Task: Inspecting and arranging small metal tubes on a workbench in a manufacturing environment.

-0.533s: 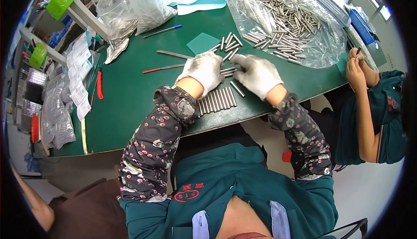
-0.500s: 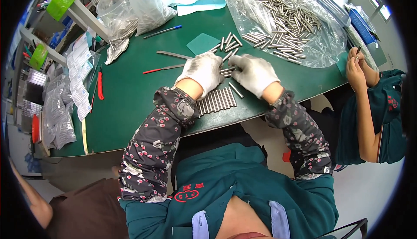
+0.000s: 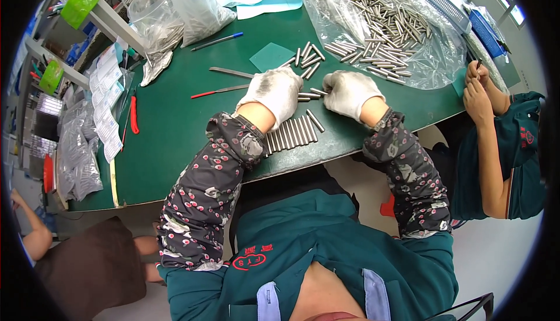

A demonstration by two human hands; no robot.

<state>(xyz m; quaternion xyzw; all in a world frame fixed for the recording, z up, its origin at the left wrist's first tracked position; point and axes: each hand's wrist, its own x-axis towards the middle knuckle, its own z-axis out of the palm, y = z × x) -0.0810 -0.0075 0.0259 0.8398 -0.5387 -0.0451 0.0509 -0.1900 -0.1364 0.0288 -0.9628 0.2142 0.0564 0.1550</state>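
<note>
Our fingers (image 3: 319, 91) are in white gloves, and they come together over a few small metal pins (image 3: 312, 94) in the middle of the green bench (image 3: 175, 140). The left hand (image 3: 275, 92) is curled over the pins, with its fingers bent down. The right hand (image 3: 349, 92) looks pinched on the end of one pin, but the glove hides the tips, so we cannot tell for sure.

Just under our hands a neat row of pins (image 3: 291, 133) lies side by side near the bench edge. We think that part is done. A small loose bunch of pins (image 3: 308, 59) waits just past our hands, beside a little green card (image 3: 272, 56). Farther back, a big clear bag (image 3: 385, 23) is spread open with a great heap of pins on it. So we judge that only a little is sorted and a lot is left.

Off to the left lie a grey file (image 3: 231, 72), a red-handled tool (image 3: 217, 91), a blue pen (image 3: 218, 41) and red pliers (image 3: 134, 115). More clear bags (image 3: 181, 11) sit at the back. Another person's hands (image 3: 479, 87) work at the right edge of the bench. Nothing lies between us and the loose pins.
</note>
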